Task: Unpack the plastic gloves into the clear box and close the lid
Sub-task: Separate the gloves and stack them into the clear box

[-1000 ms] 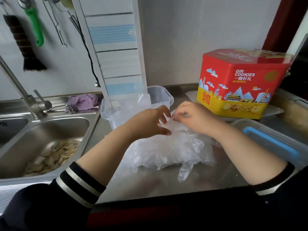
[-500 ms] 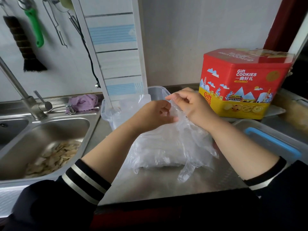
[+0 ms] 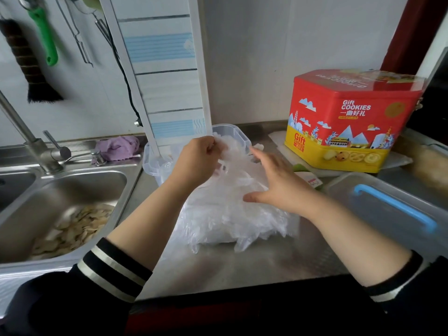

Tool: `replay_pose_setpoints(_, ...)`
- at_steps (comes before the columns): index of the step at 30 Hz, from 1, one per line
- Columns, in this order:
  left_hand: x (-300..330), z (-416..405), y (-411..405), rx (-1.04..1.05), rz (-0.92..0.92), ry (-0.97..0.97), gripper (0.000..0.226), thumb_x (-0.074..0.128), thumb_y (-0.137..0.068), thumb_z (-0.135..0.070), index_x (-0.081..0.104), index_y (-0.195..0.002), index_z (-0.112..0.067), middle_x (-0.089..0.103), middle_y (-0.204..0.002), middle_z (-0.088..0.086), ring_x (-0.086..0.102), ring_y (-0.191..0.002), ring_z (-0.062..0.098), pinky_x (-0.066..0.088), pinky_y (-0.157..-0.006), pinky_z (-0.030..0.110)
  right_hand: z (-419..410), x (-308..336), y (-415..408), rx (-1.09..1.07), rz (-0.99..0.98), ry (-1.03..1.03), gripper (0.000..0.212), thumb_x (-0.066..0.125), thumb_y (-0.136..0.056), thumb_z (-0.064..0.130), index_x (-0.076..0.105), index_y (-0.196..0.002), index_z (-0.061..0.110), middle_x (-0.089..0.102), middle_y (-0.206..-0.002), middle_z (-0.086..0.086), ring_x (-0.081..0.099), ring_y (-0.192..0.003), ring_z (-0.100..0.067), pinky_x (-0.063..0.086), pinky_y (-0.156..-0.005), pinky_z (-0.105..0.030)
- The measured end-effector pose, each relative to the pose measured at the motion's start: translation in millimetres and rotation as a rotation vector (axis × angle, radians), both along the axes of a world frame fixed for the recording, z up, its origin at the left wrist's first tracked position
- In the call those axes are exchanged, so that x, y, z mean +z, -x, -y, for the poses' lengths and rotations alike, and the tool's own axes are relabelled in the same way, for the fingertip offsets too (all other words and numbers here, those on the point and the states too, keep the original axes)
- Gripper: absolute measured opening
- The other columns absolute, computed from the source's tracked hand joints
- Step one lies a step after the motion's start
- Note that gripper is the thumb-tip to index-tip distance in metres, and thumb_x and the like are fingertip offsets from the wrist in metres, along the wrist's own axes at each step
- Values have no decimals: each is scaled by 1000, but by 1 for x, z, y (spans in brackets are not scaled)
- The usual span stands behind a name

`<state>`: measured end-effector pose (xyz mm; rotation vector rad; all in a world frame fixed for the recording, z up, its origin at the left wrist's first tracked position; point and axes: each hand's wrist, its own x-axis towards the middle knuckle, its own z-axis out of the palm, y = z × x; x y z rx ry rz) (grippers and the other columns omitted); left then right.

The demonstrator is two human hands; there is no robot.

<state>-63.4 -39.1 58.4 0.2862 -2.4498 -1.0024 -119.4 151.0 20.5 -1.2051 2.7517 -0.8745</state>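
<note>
Translucent gloves (image 3: 232, 214) crumpled, heaped on counter — left hand (image 3: 196, 163) pinching some, right hand (image 3: 278, 183) spread flat on heap.

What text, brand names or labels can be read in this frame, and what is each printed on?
"Gift COOKIES": front of the red and yellow cookie tin, upper part.
"Gift COOKIES": same tin, lower left corner, smaller.
Chinese characters under the upper title: too small to read.
Upside-down print on the tin's lid: blurred.
Small card by the tin: unreadable.

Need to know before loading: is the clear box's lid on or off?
Off. The clear box stands open-topped behind the gloves; its lid, with the blue handle, lies apart at right.
</note>
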Motion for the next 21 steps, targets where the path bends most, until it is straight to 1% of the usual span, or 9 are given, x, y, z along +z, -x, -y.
replay_pose_setpoints(3,-2,4,-2,-41,-25,-157,11,53,-96,-15,64,-98,-12,67,-91,1,68,-61,7,59,-63,33,-1,-8,6,-51,-64,164,71,75,-80,35,39,-140,24,46,-138,1,43,-128,-14,38,-101,-30)
replay_pose_setpoints(4,-3,4,-4,-21,-50,-103,15,57,-93,-14,61,-107,-17,64,-98,-5,69,-68,9,59,-68,36,-1,-7,6,-74,-83,217,58,73,-81,33,48,-132,22,52,-133,2,49,-122,-13,41,-97,-28)
replay_pose_setpoints(6,-3,3,-8,-14,-207,132,31,61,-90,-15,56,-119,-24,59,-108,-11,62,-80,5,53,-75,25,0,-3,8,-116,-85,274,42,72,-83,32,58,-120,20,60,-123,4,56,-112,-11,45,-90,-28)
replay_pose_setpoints(8,3,-6,-15,-150,-339,289,29,62,-91,-24,57,-119,-23,60,-110,-12,56,-88,6,44,-77,16,2,2,9,-129,-86,281,36,71,-84,33,61,-115,20,63,-116,4,58,-106,-11,48,-86,-31)
replay_pose_setpoints(11,5,-21,-15,-383,-119,411,57,70,-80,-52,50,-127,-26,59,-116,-11,50,-92,5,43,-82,17,5,10,12,-112,-25,303,31,70,-85,33,61,-112,21,65,-111,6,60,-104,-10,49,-86,-32)
replay_pose_setpoints(13,-4,-26,-10,-330,49,563,72,71,-75,-58,40,-134,-29,58,-120,-10,49,-88,6,49,-83,26,7,17,13,-105,102,381,27,70,-86,28,60,-110,21,66,-109,7,61,-104,-10,50,-89,-31)
replay_pose_setpoints(15,-11,-29,-8,-242,60,641,64,70,-80,-50,40,-132,-29,62,-109,-11,51,-80,9,54,-77,34,5,23,14,-72,201,465,23,70,-87,23,60,-108,24,69,-101,7,64,-97,-9,52,-87,-28)
replay_pose_setpoints(18,-14,-27,-8,-181,-38,582,30,65,-88,-40,59,-113,-25,67,-93,-12,55,-75,12,52,-70,33,-4,30,15,-24,244,536,22,66,-90,17,59,-109,24,70,-83,10,67,-82,-3,51,-75,-15)
replay_pose_setpoints(21,-14,-26,-6,-147,-96,589,18,58,-92,-33,67,-92,-17,69,-88,-4,61,-78,22,52,-68,37,-7,31,14,-22,257,577,20,61,-93,19,60,-113,18,70,-86,9,67,-84,-1,50,-74,-12)
